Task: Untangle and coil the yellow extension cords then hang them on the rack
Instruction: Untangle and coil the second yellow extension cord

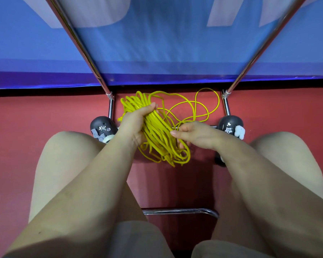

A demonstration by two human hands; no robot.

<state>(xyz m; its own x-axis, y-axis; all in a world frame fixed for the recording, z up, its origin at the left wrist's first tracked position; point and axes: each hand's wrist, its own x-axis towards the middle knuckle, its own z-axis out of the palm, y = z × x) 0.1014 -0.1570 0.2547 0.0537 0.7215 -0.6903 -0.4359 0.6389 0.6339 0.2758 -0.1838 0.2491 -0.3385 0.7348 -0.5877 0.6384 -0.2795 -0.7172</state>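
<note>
Yellow cord bundle, clenched in left hand. Right hand pinching one strand beside it. Best feeding loose loops evenly, without kinks.

A red floor is seen below a blue banner with pale lettering. Two black clog shoes decorated with white charms are planted on it, knees bared above beige shorts.

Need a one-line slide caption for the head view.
Left hand grips the yellow cord bundle; right hand feeds slack from loose loops.
</note>
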